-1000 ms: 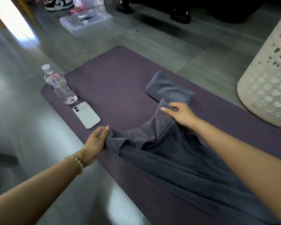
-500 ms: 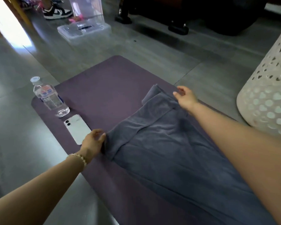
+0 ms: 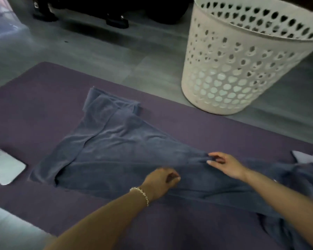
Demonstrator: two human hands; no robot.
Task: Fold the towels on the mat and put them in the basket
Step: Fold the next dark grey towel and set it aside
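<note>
A single wide-angle camera worn on the person's head looks forward and steeply down from close above the purple mat (image 3: 43, 98), with the left hand (image 3: 161, 181) and right hand (image 3: 226, 165) low in the frame on the grey towel (image 3: 116, 150) and the white basket (image 3: 233, 69) cut off at upper right.

You've got the towel (image 3: 116, 156) on the mat (image 3: 43, 98), phone (image 3: 5, 166) on it too off to the left, basket (image 3: 242, 69) on the floor (image 3: 116, 56) behind, right side.
</note>
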